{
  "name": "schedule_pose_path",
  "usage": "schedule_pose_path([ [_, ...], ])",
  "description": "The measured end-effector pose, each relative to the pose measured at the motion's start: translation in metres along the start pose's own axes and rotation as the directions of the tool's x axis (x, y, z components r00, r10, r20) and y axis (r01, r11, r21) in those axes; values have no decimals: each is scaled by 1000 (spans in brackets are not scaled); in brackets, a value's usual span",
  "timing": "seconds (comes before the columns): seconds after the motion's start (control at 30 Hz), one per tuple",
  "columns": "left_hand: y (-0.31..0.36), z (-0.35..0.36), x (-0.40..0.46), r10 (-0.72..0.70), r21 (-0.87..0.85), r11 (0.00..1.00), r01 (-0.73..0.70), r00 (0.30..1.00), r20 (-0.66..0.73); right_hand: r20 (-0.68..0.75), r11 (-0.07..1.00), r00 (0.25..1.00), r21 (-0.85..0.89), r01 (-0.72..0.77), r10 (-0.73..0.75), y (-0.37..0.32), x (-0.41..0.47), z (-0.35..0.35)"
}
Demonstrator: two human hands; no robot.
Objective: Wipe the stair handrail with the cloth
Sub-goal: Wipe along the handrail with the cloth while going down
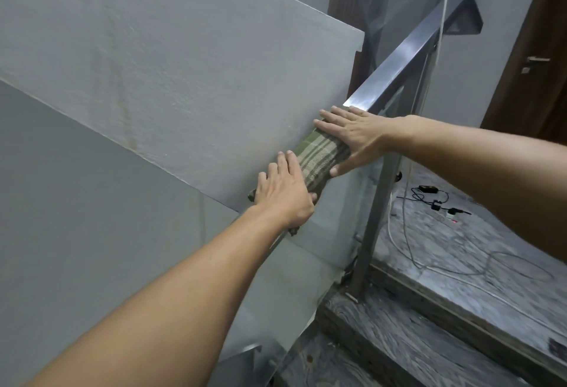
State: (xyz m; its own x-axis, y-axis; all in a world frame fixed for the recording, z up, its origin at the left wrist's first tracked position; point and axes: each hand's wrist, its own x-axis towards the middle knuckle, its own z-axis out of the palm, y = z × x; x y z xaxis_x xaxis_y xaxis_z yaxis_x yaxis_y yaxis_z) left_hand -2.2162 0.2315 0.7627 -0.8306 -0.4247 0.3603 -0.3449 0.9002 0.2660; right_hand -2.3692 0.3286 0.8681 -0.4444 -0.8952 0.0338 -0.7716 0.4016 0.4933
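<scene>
A green cloth (319, 158) with pale stripes lies draped over the steel stair handrail (399, 58), which climbs toward the upper right. My left hand (283, 193) presses flat on the cloth's lower end, thumb curled under the rail's side. On the cloth's upper end rests my right hand (352, 138), fingers spread across it and thumb hooked down over the near side. The rail under the cloth and hands is hidden.
A steel post (372, 217) and a glass panel stand under the rail. Dark marble steps (429, 340) rise at the right to a landing with cables and a power strip (441, 205). A grey wall is on the left, a brown door (534, 58) at the far right.
</scene>
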Motion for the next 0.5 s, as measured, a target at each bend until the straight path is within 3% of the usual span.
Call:
schedule_pose_path([
  [0.17, -4, 11, -10, 15, 1, 1000, -15, 998, -67, -159, 993, 984, -99, 70, -85, 0, -4, 15],
  [0.5, -22, 16, -43, -18, 40, 999, 21, 996, -90, -254, 987, 956, -108, 121, -145, -29, -8, 28],
])
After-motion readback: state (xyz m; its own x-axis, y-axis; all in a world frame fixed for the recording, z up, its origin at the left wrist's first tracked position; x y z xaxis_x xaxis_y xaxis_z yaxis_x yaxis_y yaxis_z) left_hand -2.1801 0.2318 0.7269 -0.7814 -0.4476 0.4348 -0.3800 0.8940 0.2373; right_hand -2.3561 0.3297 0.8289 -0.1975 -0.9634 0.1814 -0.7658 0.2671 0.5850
